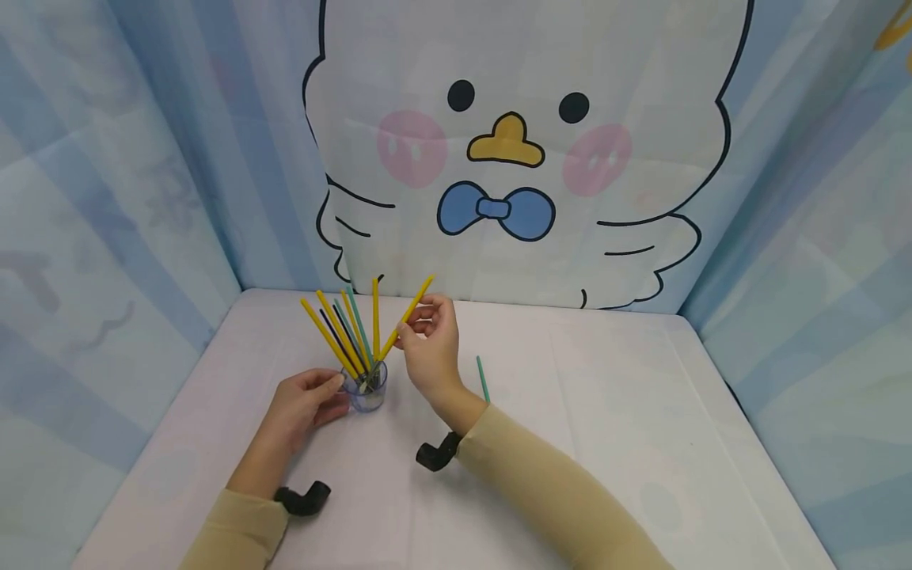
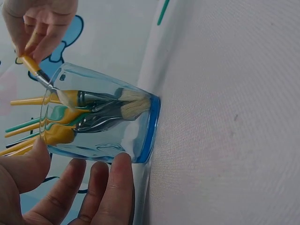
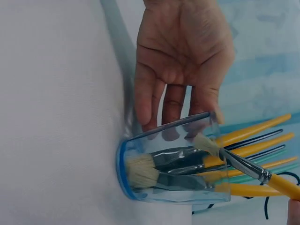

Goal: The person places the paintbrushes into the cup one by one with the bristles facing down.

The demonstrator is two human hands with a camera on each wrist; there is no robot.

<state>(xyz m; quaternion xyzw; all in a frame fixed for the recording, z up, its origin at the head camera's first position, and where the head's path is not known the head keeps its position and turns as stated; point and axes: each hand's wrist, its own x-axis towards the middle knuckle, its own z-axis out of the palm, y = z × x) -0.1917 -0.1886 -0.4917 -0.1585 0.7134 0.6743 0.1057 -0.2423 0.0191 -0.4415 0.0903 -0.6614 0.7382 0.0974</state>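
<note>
A clear bluish cup [image 1: 368, 401] stands on the table, bundled full of paintbrushes [image 1: 329, 336] with yellow, green and dark handles, bristles down. My left hand [image 1: 308, 402] steadies it from the left, thumb at the rim and fingers along its wall. Between thumb and fingers my right hand [image 1: 436, 348] pinches a yellow-handled paintbrush [image 1: 416, 304] that leans to the right. In the right wrist view this brush's metal collar [image 3: 246, 166] crosses the cup's mouth, its pale bristles just inside and above the other brushes' bristles [image 3: 143, 173].
On the white-covered table [image 1: 606, 443], a thin green stick [image 1: 482, 377] lies beyond the right forearm, partly hidden by it. Black curved pieces [image 1: 305, 499] sit at both wrists. A printed cloth [image 1: 513, 261] rises behind the table, with curtains at both sides.
</note>
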